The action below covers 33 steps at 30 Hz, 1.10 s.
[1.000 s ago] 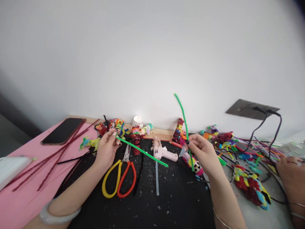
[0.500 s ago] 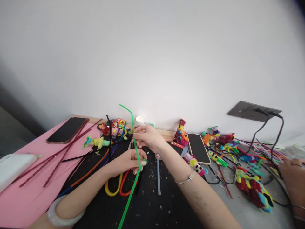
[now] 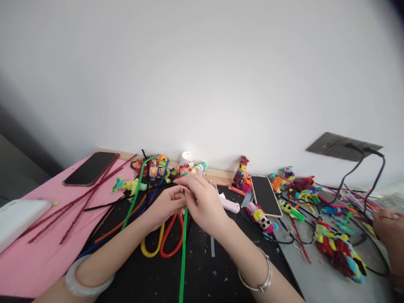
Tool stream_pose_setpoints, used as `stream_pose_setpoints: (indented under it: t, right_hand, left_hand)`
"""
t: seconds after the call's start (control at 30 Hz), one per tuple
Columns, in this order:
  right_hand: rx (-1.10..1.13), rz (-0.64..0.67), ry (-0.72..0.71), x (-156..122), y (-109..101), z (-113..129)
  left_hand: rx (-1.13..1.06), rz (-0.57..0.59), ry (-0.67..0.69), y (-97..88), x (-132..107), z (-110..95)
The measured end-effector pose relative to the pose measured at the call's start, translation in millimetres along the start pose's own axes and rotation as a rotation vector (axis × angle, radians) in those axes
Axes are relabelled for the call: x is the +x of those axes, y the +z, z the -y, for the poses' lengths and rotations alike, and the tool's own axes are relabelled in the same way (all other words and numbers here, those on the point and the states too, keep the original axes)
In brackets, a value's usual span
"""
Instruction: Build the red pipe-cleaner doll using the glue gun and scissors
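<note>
Both my hands meet over the black mat (image 3: 202, 273) and pinch a green pipe cleaner (image 3: 183, 252). My left hand (image 3: 166, 204) is closed on it from the left. My right hand (image 3: 205, 206) is closed on it from the right, fingers pressed against the left hand. One end of the stem runs down toward me. A second green length (image 3: 135, 189) arcs up and left toward the toys. Scissors with a yellow and a red handle (image 3: 164, 246) lie just under my hands. A pink glue gun (image 3: 229, 205) is partly hidden behind my right hand.
A dark phone (image 3: 90, 168) and red glitter stems (image 3: 63, 214) lie on the pink sheet at left. A second phone (image 3: 265, 195) lies right of centre. Pipe-cleaner figures (image 3: 241, 176) line the wall. Cables run to a wall socket (image 3: 344, 147). Another person's hand (image 3: 386, 227) is at the far right.
My right hand has come down onto my left hand. The upper part of the green pipe cleaner has swung from upright to bending left, and the lower end now points straight toward me.
</note>
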State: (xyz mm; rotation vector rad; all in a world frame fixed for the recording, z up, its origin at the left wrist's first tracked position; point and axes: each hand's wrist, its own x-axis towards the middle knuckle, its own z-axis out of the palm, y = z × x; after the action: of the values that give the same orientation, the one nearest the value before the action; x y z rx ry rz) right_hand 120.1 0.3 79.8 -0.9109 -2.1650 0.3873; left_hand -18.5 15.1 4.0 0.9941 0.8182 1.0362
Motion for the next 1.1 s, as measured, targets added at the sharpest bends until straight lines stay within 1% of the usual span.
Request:
stream_pose_setpoints:
  t: [0.03, 0.07, 0.13, 0.17, 0.23, 0.33, 0.37, 0.4, 0.47, 0.53, 0.6, 0.7, 0.83, 0.93, 1.03, 1.1]
  right_hand:
    - [-0.073, 0.037, -0.039, -12.9, -3.3, -2.8]
    - [-0.147, 0.069, -0.069, -25.2, -4.3, -5.5]
    - [-0.253, 0.136, -0.163, -46.4, -0.7, -10.4]
    - [-0.268, 0.157, -0.196, -54.8, 2.7, -12.2]
    - [-0.209, 0.111, -0.238, -67.0, 9.5, -14.6]
    - [-0.019, -0.050, -0.264, -76.2, 13.9, -14.3]
    - [0.053, -0.107, -0.233, -77.9, 13.6, -13.5]
    - [0.123, -0.157, -0.167, -79.3, 12.8, -12.6]
    - [0.248, -0.228, 0.021, -82.0, 11.0, -11.2]
    - [0.339, -0.251, 0.186, -85.0, 10.6, -11.1]
    - [0.392, -0.225, 0.273, -88.1, 12.0, -12.6]
    - [0.434, -0.175, 0.328, -90.9, 14.7, -16.3]
    - [0.576, -0.222, 0.369, -87.5, 12.8, -20.3]
    - [0.742, -0.247, 0.408, -80.1, 4.1, -22.4]
    - [0.893, -0.186, 0.416, -73.2, -9.1, -26.0]
    - [0.933, -0.168, 0.443, -70.7, -17.3, -29.9]
  left_hand:
    - [-0.034, -0.004, -0.008, -0.6, 1.5, -1.0]
    - [-0.079, -0.032, -0.009, -1.2, 2.7, -2.0]
    - [-0.161, -0.114, -0.003, -1.8, 4.1, -3.7]
    - [-0.182, -0.151, 0.003, -1.9, 4.3, -4.5]
    - [-0.185, -0.206, 0.025, -1.7, 4.3, -6.2]
    - [-0.190, -0.261, 0.046, -1.5, 4.4, -8.1]
    - [-0.198, -0.272, 0.047, -1.6, 4.7, -8.4]
    - [-0.207, -0.277, 0.043, -1.8, 4.9, -8.6]
    - [-0.224, -0.266, 0.026, -2.1, 5.4, -8.6]
    - [-0.238, -0.242, 0.003, -2.0, 5.3, -8.3]
    - [-0.245, -0.224, -0.006, -1.5, 4.8, -8.0]
    - [-0.237, -0.221, 0.014, -0.7, 3.6, -7.9]
    - [-0.189, -0.247, 0.046, -0.4, 3.4, -7.5]
    - [-0.157, -0.292, 0.065, -1.4, 4.3, -6.1]
    - [-0.116, -0.326, 0.097, -3.3, 5.3, -4.4]
    - [-0.073, -0.332, 0.120, -4.5, 5.6, -3.5]
